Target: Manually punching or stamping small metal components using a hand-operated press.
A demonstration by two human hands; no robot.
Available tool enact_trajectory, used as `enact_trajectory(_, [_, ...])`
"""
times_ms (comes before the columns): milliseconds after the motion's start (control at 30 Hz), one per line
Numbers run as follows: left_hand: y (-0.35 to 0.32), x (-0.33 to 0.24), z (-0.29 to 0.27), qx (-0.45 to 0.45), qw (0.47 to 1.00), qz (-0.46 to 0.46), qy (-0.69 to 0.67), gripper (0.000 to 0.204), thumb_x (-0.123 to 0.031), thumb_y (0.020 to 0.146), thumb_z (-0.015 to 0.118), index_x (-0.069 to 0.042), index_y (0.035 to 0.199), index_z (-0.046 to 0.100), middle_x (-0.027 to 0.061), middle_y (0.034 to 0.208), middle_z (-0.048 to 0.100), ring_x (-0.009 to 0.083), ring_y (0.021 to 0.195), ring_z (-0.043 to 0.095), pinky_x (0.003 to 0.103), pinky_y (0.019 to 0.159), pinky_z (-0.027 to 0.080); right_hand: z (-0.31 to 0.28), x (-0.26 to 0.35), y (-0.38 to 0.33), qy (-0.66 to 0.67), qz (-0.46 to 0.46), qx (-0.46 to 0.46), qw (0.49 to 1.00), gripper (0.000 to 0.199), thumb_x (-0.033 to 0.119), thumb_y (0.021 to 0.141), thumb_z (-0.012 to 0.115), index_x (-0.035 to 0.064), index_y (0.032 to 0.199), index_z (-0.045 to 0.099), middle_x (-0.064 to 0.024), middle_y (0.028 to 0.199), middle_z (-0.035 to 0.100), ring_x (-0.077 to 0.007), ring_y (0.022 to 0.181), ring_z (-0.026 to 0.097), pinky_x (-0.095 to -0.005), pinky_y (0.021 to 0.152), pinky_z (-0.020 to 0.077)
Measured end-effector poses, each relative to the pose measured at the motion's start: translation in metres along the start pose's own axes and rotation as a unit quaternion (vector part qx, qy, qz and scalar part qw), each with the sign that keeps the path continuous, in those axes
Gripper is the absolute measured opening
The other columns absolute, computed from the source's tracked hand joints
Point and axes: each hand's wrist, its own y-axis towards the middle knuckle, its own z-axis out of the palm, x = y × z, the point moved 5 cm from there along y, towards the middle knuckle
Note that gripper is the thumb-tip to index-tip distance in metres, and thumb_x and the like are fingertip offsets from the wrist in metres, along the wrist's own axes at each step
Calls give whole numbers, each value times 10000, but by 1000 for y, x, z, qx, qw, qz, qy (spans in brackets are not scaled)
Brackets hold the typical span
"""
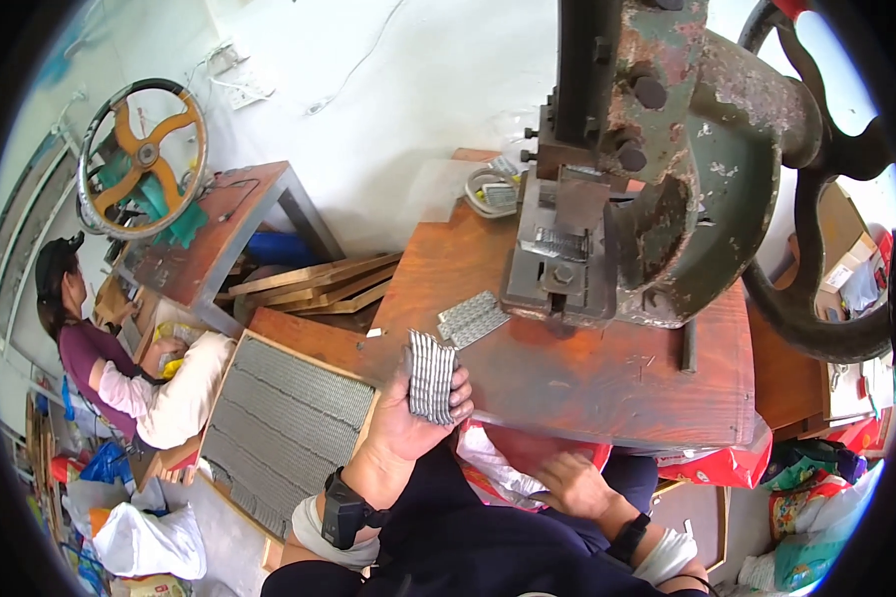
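Observation:
Raised over the near table edge, my left hand (408, 418) is closed around a small stack of silvery ridged metal strips (431, 376); its fingers wrap the right side. My right hand (579, 486) is lower, at the mouth of a red bag (538, 450) with white lining on my lap. Its fingers are loosely bent and apart, and nothing shows in them. Past the left hand, flat grey patterned metal pieces (473, 318) lie on the wooden table (607, 383). A heavy green, worn hand press (667, 179) stands behind, its metal die block (560, 274) facing me.
A wood-framed tray (289, 428) with rows of small grey metal pieces lies left of me. A person (110, 358) sits farther left, near another press with an orange-spoked wheel (145, 154). The large dark handwheel (816, 249) is at right. Wooden boards (319, 284) lie behind the tray.

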Motion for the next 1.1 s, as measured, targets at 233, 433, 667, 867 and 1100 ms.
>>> enact_trajectory(233, [-35, 18, -43, -66, 997, -42, 7, 500, -501, 836, 453, -25, 979, 512, 86, 827, 480, 192, 710, 442, 302, 642, 370, 117, -12, -53, 159, 205, 369, 892, 450, 354, 805, 526, 167, 1212, 479, -192, 944, 608, -353, 890, 580, -441, 794, 441])
enact_trajectory(433, [-41, 56, -90, -75, 906, -85, 409, 434, -366, 848, 514, 6, 1073, 520, 110, 879, 579, 200, 749, 545, 305, 666, 442, 112, -16, -72, 256, 224, 211, 916, 378, 310, 811, 528, 182, 1167, 531, -198, 981, 592, -362, 894, 568, -423, 789, 446])
enact_trajectory(667, [-28, 128, -134, 102, 507, 88, 851, 464, -363, 792, 599, 40, 1014, 536, 209, 912, 595, 357, 846, 578, 429, 719, 456, 95, -4, -67, 282, 230, 222, 905, 378, 283, 813, 543, 131, 1159, 532, -190, 1033, 580, -352, 940, 559, -403, 828, 441])
enact_trajectory(867, [5, -16, 34, -70, 283, 417, 861, 343, -256, 733, 648, -12, 963, 581, 190, 973, 566, 353, 958, 513, 430, 762, 411, 114, -13, -73, 251, 210, 259, 909, 396, 268, 798, 557, 103, 1157, 530, -186, 1047, 577, -350, 954, 553, -392, 839, 433])
enact_trajectory(1100, [7, -58, 10, -223, 329, 452, 799, 528, -317, 688, 685, -6, 1079, 513, 179, 1062, 524, 350, 1044, 456, 485, 859, 357, 86, -6, -43, 330, 199, 185, 904, 381, 132, 685, 671, 38, 1042, 577, -161, 954, 613, -304, 910, 583, -356, 801, 445])
